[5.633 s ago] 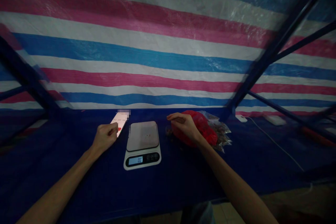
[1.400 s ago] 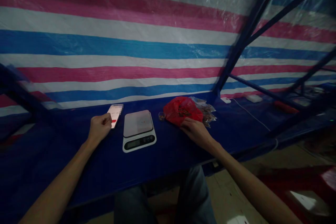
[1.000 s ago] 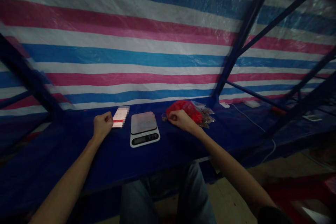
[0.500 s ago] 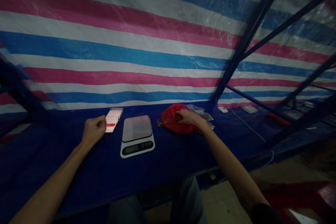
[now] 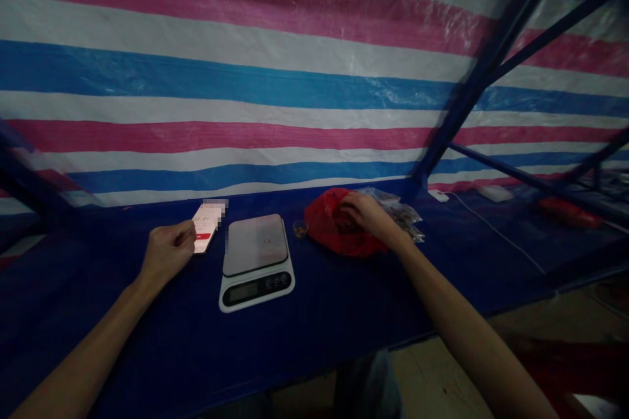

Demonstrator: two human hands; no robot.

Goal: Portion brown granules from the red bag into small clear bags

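My right hand (image 5: 366,213) is in the bag (image 5: 322,224), grip hidden; my left (image 5: 168,250) curls closed by the phone (image 5: 207,221). The cup (image 5: 300,227) has bits (image 5: 300,232) already; the scale (image 5: 254,255), only specks (image 5: 268,241).

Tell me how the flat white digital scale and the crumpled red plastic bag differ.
The white digital scale is flat and squared-off, while the red plastic bag is crumpled and irregular. No hand touches the scale, while the right hand is at the bag's opening. Both rest on the dark blue tabletop.
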